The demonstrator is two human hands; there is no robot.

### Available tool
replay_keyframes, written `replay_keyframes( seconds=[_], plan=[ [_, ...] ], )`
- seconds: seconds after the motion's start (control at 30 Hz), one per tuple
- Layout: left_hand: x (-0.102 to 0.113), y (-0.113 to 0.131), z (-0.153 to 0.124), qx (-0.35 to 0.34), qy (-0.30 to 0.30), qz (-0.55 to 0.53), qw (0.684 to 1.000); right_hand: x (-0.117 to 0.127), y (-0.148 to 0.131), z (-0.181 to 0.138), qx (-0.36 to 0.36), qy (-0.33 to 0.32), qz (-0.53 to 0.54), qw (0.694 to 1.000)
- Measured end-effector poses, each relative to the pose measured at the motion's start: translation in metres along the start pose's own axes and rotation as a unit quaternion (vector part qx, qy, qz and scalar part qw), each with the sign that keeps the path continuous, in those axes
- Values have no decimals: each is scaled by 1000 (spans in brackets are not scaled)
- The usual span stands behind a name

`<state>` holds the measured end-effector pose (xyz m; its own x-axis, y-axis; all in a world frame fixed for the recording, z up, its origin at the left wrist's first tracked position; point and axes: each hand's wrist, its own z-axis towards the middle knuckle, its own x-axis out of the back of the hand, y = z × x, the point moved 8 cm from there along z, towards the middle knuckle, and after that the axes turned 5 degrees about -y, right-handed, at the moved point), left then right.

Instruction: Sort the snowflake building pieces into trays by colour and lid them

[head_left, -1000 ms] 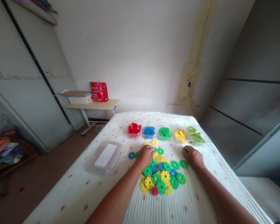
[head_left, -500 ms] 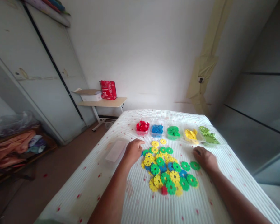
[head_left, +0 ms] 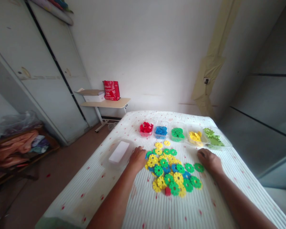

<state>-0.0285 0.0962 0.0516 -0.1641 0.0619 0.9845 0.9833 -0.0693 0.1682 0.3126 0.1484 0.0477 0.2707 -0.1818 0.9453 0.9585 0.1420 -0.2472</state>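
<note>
My left hand (head_left: 137, 158) rests at the left edge of a loose pile of flower-shaped plastic discs. Its fingers are curled down, and whatever may be under them is hidden. A blue disc edge shows right beside its fingertips. My right hand (head_left: 210, 161) lies on the table to the right of the pile, closed in a loose fist, with no object showing in it. Nearest to it is a green disc (head_left: 199, 167). The pile mixes yellow discs (head_left: 178, 178), green discs (head_left: 174, 187) and blue discs (head_left: 186, 175). A small red block (head_left: 167, 191) touches its front edge.
Behind the pile stand clear tubs of red pieces (head_left: 146, 128), blue pieces (head_left: 161, 130), green pieces (head_left: 177, 133), yellow pieces (head_left: 195, 136) and light-green pieces (head_left: 213, 137). A clear plastic container (head_left: 109, 163) with a white rectangle (head_left: 119, 152) lies left. A red bag (head_left: 111, 90) stands on a side table.
My left hand has moved slightly toward me, and its outstretched fingers have curled down. My right hand has stayed in place. The camera view has shifted a little.
</note>
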Motion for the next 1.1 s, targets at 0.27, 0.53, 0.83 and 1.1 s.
replay_keyframes(
  seconds=[0.27,0.53,0.83,1.1],
  plan=[
    [22,-2,-27,25,73,-84,993,-3,2,1,6,9,1,1000],
    [26,85,-32,-201,51,-246,947,1,0,0,9,19,6,1000],
    [-4,131,-8,-225,37,-120,966,0,1,1,13,15,13,1000],
    [-13,141,-6,-224,9,-71,972,-1,1,1,1,6,3,1000]
  ],
)
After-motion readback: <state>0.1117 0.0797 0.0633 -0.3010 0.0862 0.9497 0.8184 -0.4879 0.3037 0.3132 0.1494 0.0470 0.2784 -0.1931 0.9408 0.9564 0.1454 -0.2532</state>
